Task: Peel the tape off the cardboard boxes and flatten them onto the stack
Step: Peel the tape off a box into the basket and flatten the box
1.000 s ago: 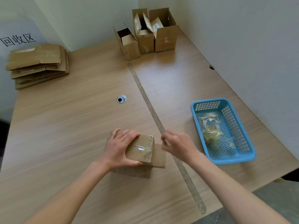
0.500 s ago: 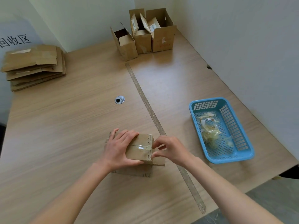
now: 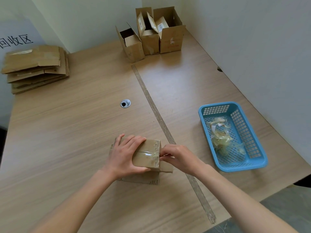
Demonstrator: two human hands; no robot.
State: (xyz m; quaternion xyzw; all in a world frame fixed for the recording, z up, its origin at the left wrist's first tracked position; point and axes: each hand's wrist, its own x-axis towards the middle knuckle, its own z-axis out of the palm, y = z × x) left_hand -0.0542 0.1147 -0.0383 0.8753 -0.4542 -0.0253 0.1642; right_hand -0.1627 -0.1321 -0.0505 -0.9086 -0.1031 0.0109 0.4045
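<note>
A stack of flattened cardboard (image 3: pixel 36 68) sits at the far left corner of the wooden table (image 3: pixel 67 132), under a wall sign. Near the front edge the left hand (image 3: pixel 125 155) lies spread over a taped box (image 3: pixel 148 156); the right hand (image 3: pixel 178 158) pinches the tape (image 3: pixel 148 154) at its end. Three open boxes (image 3: pixel 151 33) stand far back, a blue basket (image 3: pixel 234 137) of tape scraps right, by pale walls

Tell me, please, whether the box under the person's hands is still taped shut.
Still taped shut. Clear tape runs along the closed seam of the box; the right hand is only picking at its end.
</note>
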